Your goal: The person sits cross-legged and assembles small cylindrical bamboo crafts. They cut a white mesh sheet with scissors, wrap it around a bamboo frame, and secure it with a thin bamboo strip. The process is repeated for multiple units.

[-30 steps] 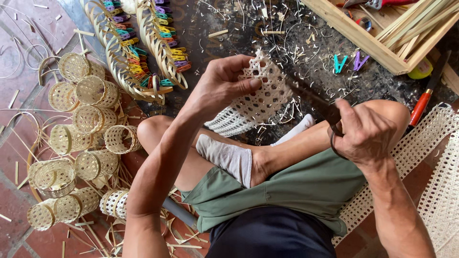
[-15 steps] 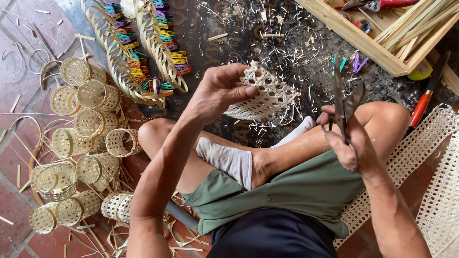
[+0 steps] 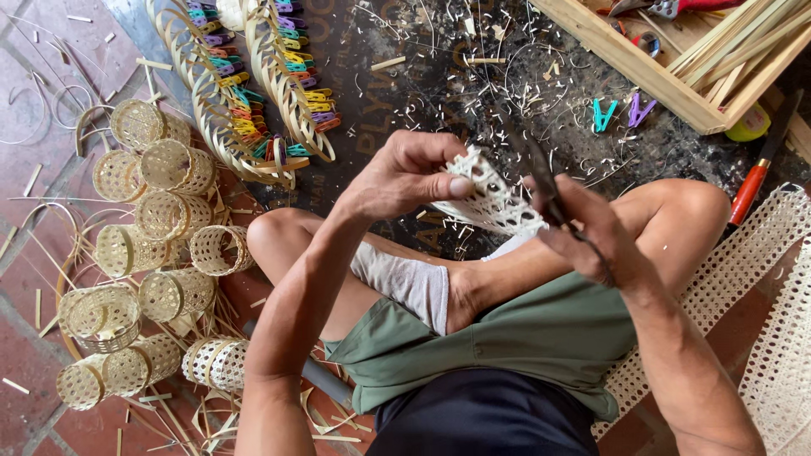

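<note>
— Floor? 
— Red brick floor, strewn with cane offcuts; a dark mat lay over its middle, littered with shavings.

— Furniture? 
— A wooden crate stood at upper right, slats inside.

— Light? 
— Even daylight, soft shadows. No walls or windows showed.

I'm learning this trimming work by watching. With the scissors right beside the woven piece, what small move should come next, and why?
Probably a small snip along the woven piece's near edge. The left hand pinches it up over the lap, and the right hand holds dark scissors with blades right against that edge. Cut slivers litter the dark mat, which suggests trimming.
</note>
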The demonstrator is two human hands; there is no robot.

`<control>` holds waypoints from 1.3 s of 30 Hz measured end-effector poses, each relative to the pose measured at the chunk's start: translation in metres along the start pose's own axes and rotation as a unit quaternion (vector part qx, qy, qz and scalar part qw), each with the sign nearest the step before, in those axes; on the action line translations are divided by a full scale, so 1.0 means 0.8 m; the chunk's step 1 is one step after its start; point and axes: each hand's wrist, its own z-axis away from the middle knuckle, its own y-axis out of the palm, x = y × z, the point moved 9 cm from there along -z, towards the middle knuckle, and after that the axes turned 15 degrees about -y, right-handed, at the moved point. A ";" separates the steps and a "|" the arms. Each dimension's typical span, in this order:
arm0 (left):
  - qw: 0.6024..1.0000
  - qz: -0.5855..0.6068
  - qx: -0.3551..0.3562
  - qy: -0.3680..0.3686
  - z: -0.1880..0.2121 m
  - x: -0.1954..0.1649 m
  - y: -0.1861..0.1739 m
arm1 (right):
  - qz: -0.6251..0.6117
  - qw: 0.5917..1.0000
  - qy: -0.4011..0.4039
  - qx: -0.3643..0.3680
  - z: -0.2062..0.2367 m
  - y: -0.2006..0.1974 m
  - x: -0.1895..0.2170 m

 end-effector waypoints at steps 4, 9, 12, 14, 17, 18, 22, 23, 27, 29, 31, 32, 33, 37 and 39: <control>0.997 0.051 0.022 0.054 0.013 -0.001 -0.008 | -0.105 0.994 0.021 0.036 0.008 0.030 -0.003; 0.999 0.013 -0.006 0.052 0.028 -0.003 -0.020 | -0.078 0.995 0.038 0.045 0.016 0.025 -0.007; 0.998 -0.046 -0.032 0.040 0.026 -0.011 -0.013 | -0.086 0.994 0.052 0.045 0.018 0.023 -0.009; 0.989 -0.127 -0.051 0.059 0.025 -0.024 -0.001 | -0.032 0.997 0.021 0.066 0.014 0.025 -0.003; 0.970 -0.226 -0.088 0.010 0.022 -0.032 0.007 | 0.005 0.998 -0.007 0.066 0.008 0.027 0.001; 0.966 -0.240 -0.093 0.006 0.021 -0.037 0.010 | 0.010 0.998 -0.013 0.062 0.007 0.027 0.002; 0.957 -0.257 -0.107 -0.077 0.017 -0.034 0.009 | 0.029 0.998 -0.010 0.049 0.005 0.030 0.002; 0.955 -0.251 -0.108 -0.115 0.015 -0.028 0.007 | 0.027 0.999 -0.011 0.045 0.005 0.030 0.002; 0.937 -0.322 -0.100 -0.092 0.008 -0.035 0.012 | 0.021 0.999 -0.020 0.040 0.005 0.032 0.001; 0.932 -0.351 -0.085 -0.044 0.006 -0.043 0.020 | 0.045 0.998 -0.013 0.045 0.006 0.030 -0.004; 0.930 -0.355 -0.081 -0.046 0.005 -0.041 0.019 | 0.063 0.997 -0.013 0.045 0.011 0.028 -0.008; 0.929 -0.358 -0.080 -0.047 0.004 -0.039 0.018 | 0.072 0.996 -0.020 0.042 0.014 0.028 -0.010; 0.928 -0.361 -0.081 -0.055 0.004 -0.036 0.016 | 0.080 0.996 -0.026 0.039 0.017 0.029 -0.013; 0.956 -0.260 -0.101 -0.086 0.003 -0.020 -0.001 | -0.016 0.998 0.034 -0.041 0.032 0.023 -0.068; 0.969 -0.191 -0.149 -0.044 0.003 -0.023 -0.018 | -0.143 0.985 -0.007 -0.093 0.011 0.020 -0.113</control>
